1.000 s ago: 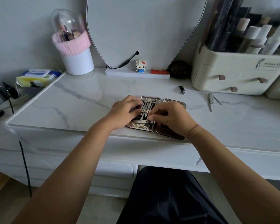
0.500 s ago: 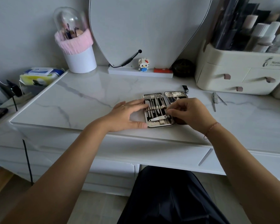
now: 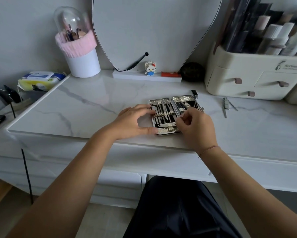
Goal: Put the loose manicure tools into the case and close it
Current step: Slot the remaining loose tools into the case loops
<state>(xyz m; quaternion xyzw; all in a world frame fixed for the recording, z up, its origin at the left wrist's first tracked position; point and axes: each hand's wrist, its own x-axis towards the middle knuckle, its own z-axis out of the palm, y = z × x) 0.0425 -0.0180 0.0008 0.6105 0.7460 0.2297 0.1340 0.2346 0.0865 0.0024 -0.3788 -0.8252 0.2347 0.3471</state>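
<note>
On the marble desk (image 3: 96, 107), in the head view, the manicure case (image 3: 174, 115) lies open flat near the front edge, its two halves side by side. The left hand (image 3: 135, 121) braces the case's left half, fingers (image 3: 144, 108) spread open along the rim at nine o'clock, thumb against the near corner, gripping nothing. The right hand (image 3: 195, 127) sits at the hinge, at about five o'clock of the case, fingers pinched closed on what seems to be the end of a slim metal tool (image 3: 166, 124) lying crosswise under a strap; the hand hides the contact, so this is unsure. Loose tools remain out: a small black clipper (image 3: 194, 93) just beyond the case at one o'clock, and a silver clipper (image 3: 225, 105) with a thin pick (image 3: 233, 105) beside it, well apart at three o'clock. To seat the tool well, I judge it should slide level under the strap while the left hand keeps the case from skating.
</note>
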